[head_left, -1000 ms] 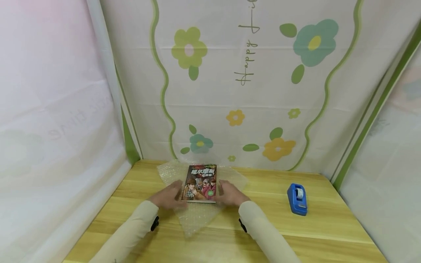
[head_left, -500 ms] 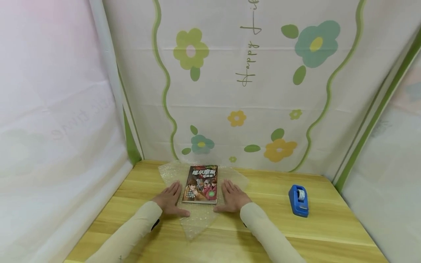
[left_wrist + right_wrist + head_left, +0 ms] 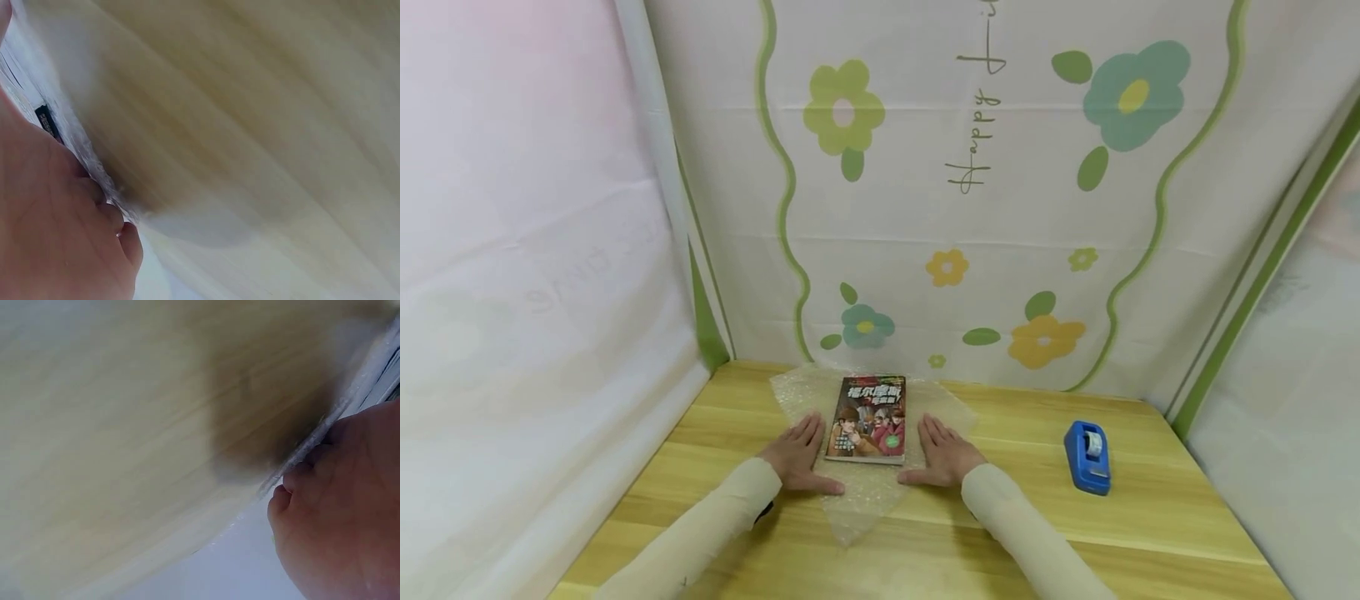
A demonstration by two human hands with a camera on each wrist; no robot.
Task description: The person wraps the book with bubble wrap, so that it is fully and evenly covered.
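A book (image 3: pixel 868 421) with a colourful illustrated cover lies face up in the middle of a sheet of bubble wrap (image 3: pixel 867 498). The wrap is turned like a diamond, one corner pointing toward me. My left hand (image 3: pixel 796 457) rests flat on the wrap just left of the book, fingers straight and thumb pointing inward. On the other side my right hand (image 3: pixel 946 457) lies the same way, a little apart from the book's right edge. Each wrist view shows the palm side of the hand (image 3: pixel 62 219) along the edge of the wrap; the fingertips are mostly hidden there.
A blue tape dispenser (image 3: pixel 1087 458) with a roll of tape stands on the wooden table (image 3: pixel 1015 533) to the right. White fabric walls (image 3: pixel 895 208) printed with flowers rise behind the table and at both sides.
Both hands have gone from curved beside the book to lying flat on the bubble wrap, fingers straight. The whole head view has shifted slightly; the book stays on the wrap.
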